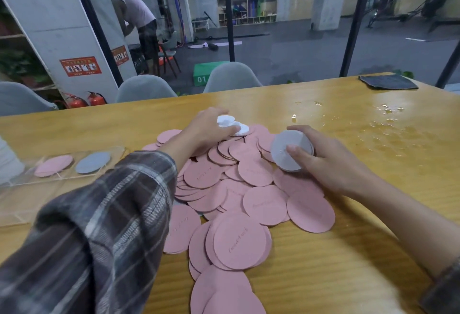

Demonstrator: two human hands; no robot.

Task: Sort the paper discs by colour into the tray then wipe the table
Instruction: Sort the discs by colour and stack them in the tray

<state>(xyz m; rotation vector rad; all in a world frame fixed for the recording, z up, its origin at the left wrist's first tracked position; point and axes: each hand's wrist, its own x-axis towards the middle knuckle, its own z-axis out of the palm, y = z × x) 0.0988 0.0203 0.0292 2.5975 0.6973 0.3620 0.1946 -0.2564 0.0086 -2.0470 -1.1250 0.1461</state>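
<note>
Left hand: you reach your left hand (211, 129) across the far edge of the pile, thumb laid over the white discs (232, 124) and fingers curled behind them, pinching them together. It looks like you're fishing out the odd colour first, since so few of them are in view.
Right hand: your right hand (331, 161) is clamped on the grey stack (290, 149), thumb pressed on its face and fingers wrapped round the back. Held on edge just above the pile, it stays squared up for one clean drop.
Pink discs: the pink discs (249, 189) sprawl loose and overlapping between your arms, touching both hands. They're the bulk, so it makes sense to leave them for last.
Tray: the clear tray (29, 196) lies well off to your left, beyond your sleeve. One compartment holds a pink sample disc (53, 165) and the next a grey sample disc (92, 162). They seem to mark where each colour goes.
Progress: my read is early sorting, with nearly everything on the table (373, 214).
Cloth: the dark cloth (388, 82) sits at the far right corner, apart from the discs, near the water drops (385, 119). Keep the paper away from that wet patch, because it could soak.
</note>
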